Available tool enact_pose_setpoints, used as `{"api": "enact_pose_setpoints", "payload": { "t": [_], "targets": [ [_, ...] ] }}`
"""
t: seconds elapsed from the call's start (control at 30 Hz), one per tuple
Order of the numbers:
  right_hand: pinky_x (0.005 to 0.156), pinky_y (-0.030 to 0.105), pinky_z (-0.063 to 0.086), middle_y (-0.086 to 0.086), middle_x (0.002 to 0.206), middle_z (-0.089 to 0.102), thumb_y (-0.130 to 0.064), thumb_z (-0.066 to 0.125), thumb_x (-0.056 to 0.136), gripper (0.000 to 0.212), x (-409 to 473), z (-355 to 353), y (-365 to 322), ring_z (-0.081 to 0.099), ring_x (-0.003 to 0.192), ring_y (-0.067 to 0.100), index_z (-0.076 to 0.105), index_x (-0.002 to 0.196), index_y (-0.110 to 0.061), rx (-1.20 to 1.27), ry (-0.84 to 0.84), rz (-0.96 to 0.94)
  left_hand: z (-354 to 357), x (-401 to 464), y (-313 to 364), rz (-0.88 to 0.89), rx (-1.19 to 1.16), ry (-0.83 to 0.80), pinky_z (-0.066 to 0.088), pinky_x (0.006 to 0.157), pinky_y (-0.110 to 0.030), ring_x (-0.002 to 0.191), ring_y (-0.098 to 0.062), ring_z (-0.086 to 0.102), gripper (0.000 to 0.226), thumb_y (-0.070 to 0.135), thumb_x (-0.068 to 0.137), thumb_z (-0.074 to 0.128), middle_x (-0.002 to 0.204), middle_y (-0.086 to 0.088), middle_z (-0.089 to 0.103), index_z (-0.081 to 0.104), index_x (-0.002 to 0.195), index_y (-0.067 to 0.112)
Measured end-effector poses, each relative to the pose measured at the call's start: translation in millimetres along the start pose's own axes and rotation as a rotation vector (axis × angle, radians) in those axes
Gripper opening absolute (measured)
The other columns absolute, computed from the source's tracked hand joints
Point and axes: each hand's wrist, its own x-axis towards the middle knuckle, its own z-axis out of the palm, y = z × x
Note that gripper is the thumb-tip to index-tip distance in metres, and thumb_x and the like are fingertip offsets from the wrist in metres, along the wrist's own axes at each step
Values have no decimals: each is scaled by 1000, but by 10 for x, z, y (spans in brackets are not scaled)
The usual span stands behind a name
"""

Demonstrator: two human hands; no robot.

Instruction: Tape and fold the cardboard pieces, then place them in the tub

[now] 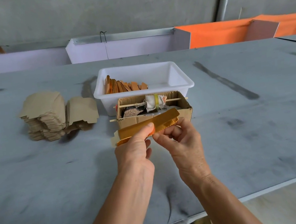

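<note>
Head view shows both hands raised over the grey table; the left hand pinches the gold cardboard piece with its thumb on top; the right hand grips it from below, fingers curled. The piece hangs above the table just before the small cardboard box; the white tub stands behind. I'd press the crease firmly along its length, keeping edges aligned, before dropping it in.

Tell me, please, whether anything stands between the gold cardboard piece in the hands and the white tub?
Yes. The open cardboard box with the tape roll on a stick sits directly between the gold piece and the white tub, touching the tub's near wall; the piece must go over it.
</note>
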Motion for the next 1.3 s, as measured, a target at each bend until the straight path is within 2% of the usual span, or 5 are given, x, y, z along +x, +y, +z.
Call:
{"api": "enact_pose_setpoints", "payload": {
  "t": [0.3, 0.6, 0.9, 1.17, 1.3],
  "targets": [
    [55, 12, 45, -10, 57, 63, 9, 68, 77, 21, -63, -46, 4, 57, 55, 0, 60, 81, -10, 120, 6, 21, -37, -53, -91, 40, 39, -38, 45, 69, -31, 79, -16, 61, 29, 9, 65, 82, 84, -2, 66, 60, 81, 19],
    [64, 25, 42, 5, 72, 67, -2, 67, 67, 12, -50, -87, -1, 62, 67, 11, 70, 71, -13, 429, -58, 481, -37, -23, -128, 148, 45, 32, 48, 86, -38, 75, -15, 62, 30, 2, 59, 84, 69, 3, 68, 62, 74, 17],
    [55, 23, 40, -2, 61, 67, -6, 67, 83, 10, 122, 11, 28, 61, 56, 8, 61, 80, -13, 388, 278, 661, -110, 53, -142, 83, 65, -93, 48, 64, -27, 64, -13, 57, 17, 13, 70, 80, 67, 3, 64, 63, 74, 17],
    [59, 26, 43, 2, 68, 67, -3, 71, 77, 14, 181, 41, -51, 60, 66, 15, 63, 80, -14, 404, 236, 609, -59, 60, -89, 218, 54, -75, 46, 53, -25, 49, -13, 51, 19, -1, 74, 74, 53, 1, 61, 62, 69, 12],
    [55, 23, 39, -1, 57, 64, 1, 71, 78, 14, 304, 90, -117, 58, 49, 8, 63, 77, -10, 256, 273, 565, -95, 75, -36, 162, 78, -129, 51, 46, -20, 46, -10, 61, 8, 5, 82, 69, 57, -3, 68, 65, 78, 11]
  ]
}}
